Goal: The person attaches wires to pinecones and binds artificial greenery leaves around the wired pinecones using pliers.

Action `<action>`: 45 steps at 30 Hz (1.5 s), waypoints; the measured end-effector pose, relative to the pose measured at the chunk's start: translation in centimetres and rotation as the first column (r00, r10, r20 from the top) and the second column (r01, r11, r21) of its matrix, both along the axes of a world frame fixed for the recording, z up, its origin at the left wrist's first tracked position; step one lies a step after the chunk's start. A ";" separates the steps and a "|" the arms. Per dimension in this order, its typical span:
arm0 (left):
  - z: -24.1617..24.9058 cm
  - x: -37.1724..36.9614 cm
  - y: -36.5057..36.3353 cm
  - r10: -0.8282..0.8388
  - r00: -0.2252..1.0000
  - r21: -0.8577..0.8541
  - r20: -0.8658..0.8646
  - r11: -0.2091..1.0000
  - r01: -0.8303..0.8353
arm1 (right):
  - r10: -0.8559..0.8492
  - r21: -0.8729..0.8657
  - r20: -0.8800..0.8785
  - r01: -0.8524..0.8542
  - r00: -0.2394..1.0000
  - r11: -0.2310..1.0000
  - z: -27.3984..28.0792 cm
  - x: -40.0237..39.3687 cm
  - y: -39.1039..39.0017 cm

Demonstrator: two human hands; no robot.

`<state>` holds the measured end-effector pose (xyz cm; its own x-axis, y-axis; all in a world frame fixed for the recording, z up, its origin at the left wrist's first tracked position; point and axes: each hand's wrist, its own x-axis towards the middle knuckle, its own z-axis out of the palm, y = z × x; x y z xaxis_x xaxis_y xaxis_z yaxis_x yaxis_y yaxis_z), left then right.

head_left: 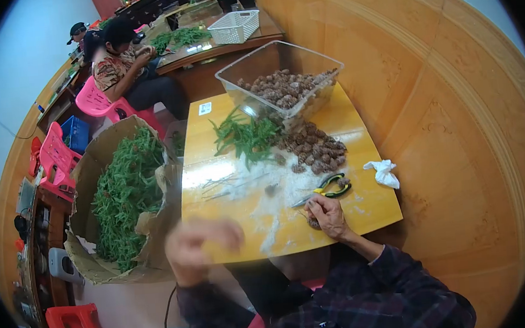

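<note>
My right hand [329, 216] is closed on a brown pine cone [314, 223] near the table's front edge. Just above it lie pliers with yellow and black handles [333, 185]. Motion blurs my left hand [202, 246], raised over the table's front left corner, so its fingers cannot be made out. Loose pine cones [315, 148] are heaped toward the back right of the yellow table [365, 217]. Beside them are green artificial sprigs [245, 136], thin wires [218, 187] and scattered white powder [276, 184].
A clear bin of pine cones [287, 89] stands at the table's back. White crumpled tissue [383, 173] lies at the right edge. Left of the table is a cardboard box of greenery [128, 196]. Another person [126, 73] sits at a far table holding a white basket [234, 27].
</note>
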<state>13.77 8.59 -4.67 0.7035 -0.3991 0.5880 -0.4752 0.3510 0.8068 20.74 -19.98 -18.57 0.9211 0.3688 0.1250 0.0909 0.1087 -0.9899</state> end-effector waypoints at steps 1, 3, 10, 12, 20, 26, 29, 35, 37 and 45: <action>1.8 1.9 -0.8 0.110 0.993 -0.058 -0.052 0.992 -0.113 | 0.009 0.037 -0.041 -0.008 0.999 0.999 -0.5 0.3 -0.2; 1.0 7.2 0.8 0.372 0.915 -0.080 -0.158 0.919 -0.387 | -0.090 -0.021 0.057 0.092 0.994 0.996 -0.4 0.1 -0.5; -3.9 12.1 -2.4 0.656 0.665 0.120 -0.356 0.738 -0.664 | -0.203 0.165 -0.057 0.210 0.977 0.964 2.4 2.0 -3.6; -5.5 10.8 -3.6 0.736 0.636 0.370 -0.230 0.671 -0.643 | -0.226 0.097 -0.002 0.225 0.974 0.969 2.2 3.2 -4.9; -10.1 5.4 -10.6 0.583 0.809 0.750 0.075 0.502 -0.432 | -0.153 -0.166 0.133 0.174 0.979 0.971 -0.5 1.4 -4.1; -10.6 4.6 -11.4 0.382 0.862 0.764 0.333 0.427 -0.484 | 0.120 -0.465 0.403 0.090 0.907 0.881 2.1 0.6 -3.4; -11.1 4.5 -11.7 0.367 0.862 0.755 0.349 0.435 -0.490 | 0.218 -0.526 0.485 0.083 0.847 0.847 1.9 0.1 -3.2; -11.9 4.4 -11.8 0.391 0.838 0.698 0.381 0.473 -0.538 | 0.238 -0.590 0.649 0.281 0.722 0.757 1.8 -0.6 -2.1; -11.7 4.4 -11.8 0.394 0.829 0.686 0.396 0.473 -0.552 | 0.233 -0.600 0.622 0.264 0.747 0.755 2.1 -0.4 -1.8; -10.3 5.4 -11.7 0.319 0.836 0.720 0.447 0.426 -0.548 | 0.166 -0.588 0.609 0.301 0.776 0.750 2.4 0.2 -0.9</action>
